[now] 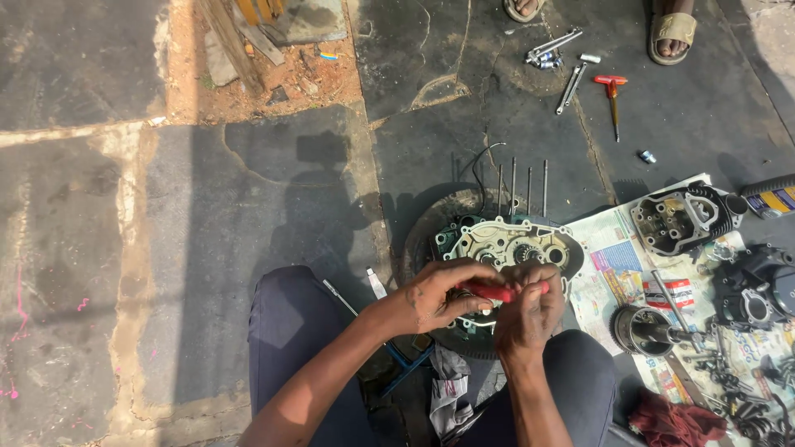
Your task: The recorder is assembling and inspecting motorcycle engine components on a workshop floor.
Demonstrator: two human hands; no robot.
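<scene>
I see my left hand (431, 300) and right hand (530, 310) both closed tight around a thin red tool (497, 291), just above the round grey engine case (507, 244).

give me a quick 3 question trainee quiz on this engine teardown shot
1. True or false: both hands hold the red-handled tool over the open engine crankcase.
2. Which part lies on the newspaper closest to the crankcase's right side? A) finned cylinder head B) red T-handle wrench C) red rag
3. What do the loose wrenches at the top lie on?

Key:
1. True: left hand and right hand both grip it.
2. A.
3. The bare pavement, near a person's sandalled feet.
</scene>
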